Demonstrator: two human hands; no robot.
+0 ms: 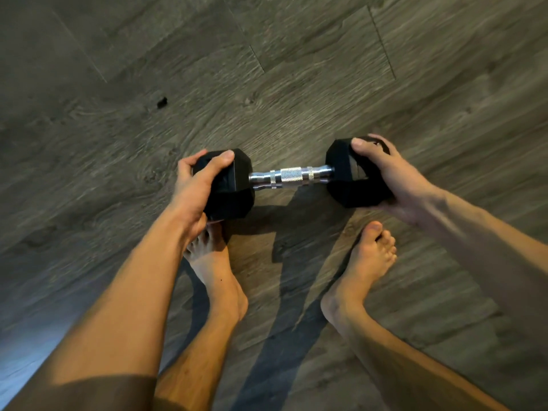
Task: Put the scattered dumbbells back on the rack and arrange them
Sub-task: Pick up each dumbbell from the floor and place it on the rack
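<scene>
Left hand [192, 188], right hand [389, 177] around dumbbell [292, 175]

Both arms reach fwd & down, bare. L grip [194, 188] curled round one dumbbell [292, 175] head, R grip [388, 173] round the other.

Below you lies a grey-brown wood-grain plank floor [296, 69]. It bears a small dark mark [162, 102] at 10 o'clock and a pale bluish sheen [17, 351] at 8 o'clock.
</scene>
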